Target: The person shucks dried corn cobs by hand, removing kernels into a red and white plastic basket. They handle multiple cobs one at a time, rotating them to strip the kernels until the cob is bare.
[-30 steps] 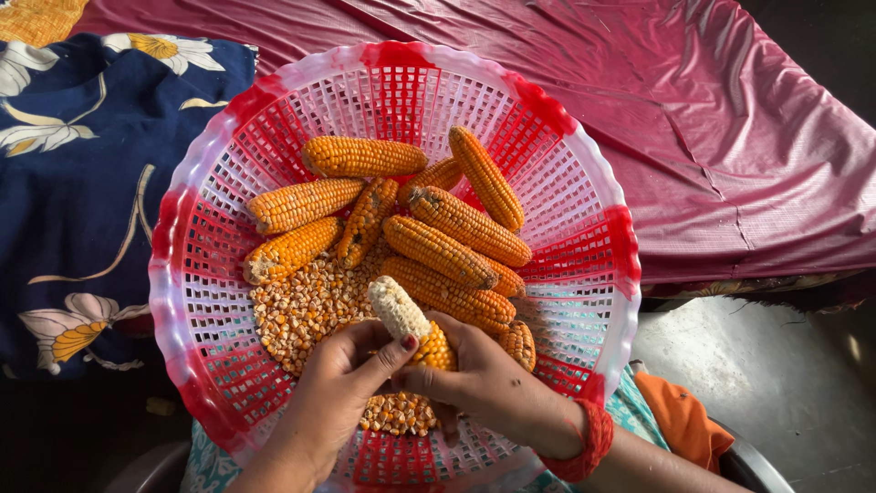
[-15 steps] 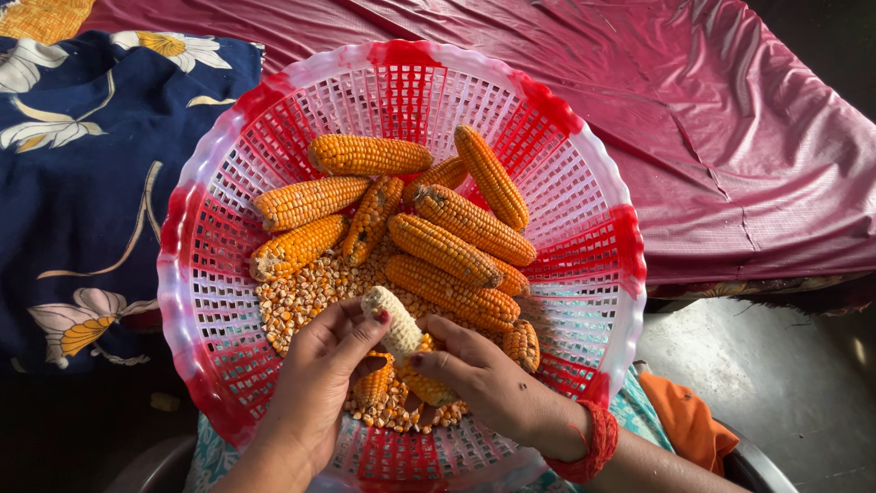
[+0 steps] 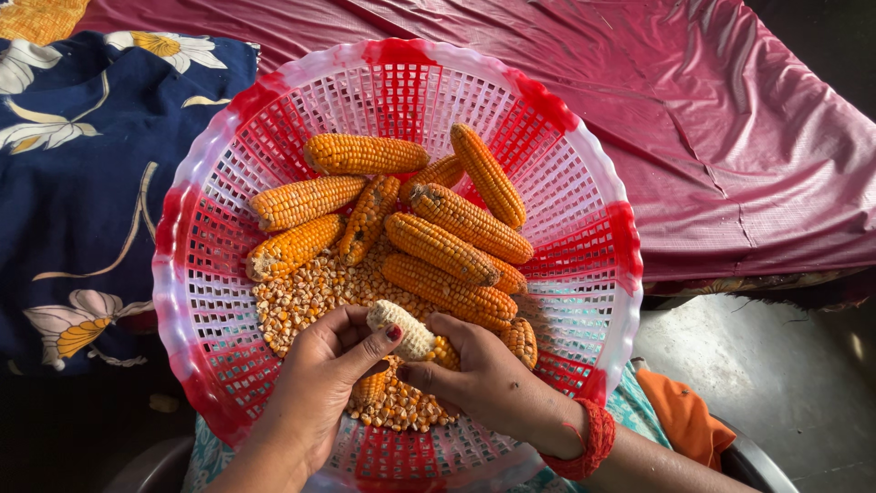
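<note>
Corn cob point(image 3: 408, 333), half stripped, sits low over the red-and-white basket point(image 3: 210, 274), grasped by both hands: left hand point(image 3: 324, 379) pinching its bare end, right hand point(image 3: 484, 379) wrapped round the kernelled part. Loose kernels point(image 3: 306, 297) lie beyond, then whole cobs point(image 3: 438, 246), then maroon cloth point(image 3: 730, 137).

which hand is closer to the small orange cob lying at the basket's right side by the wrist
Right. The right hand lies just beside the small orange corn cob, nearly touching it; the left hand is farther off, across the half-stripped pale cob both hands hold.
</note>
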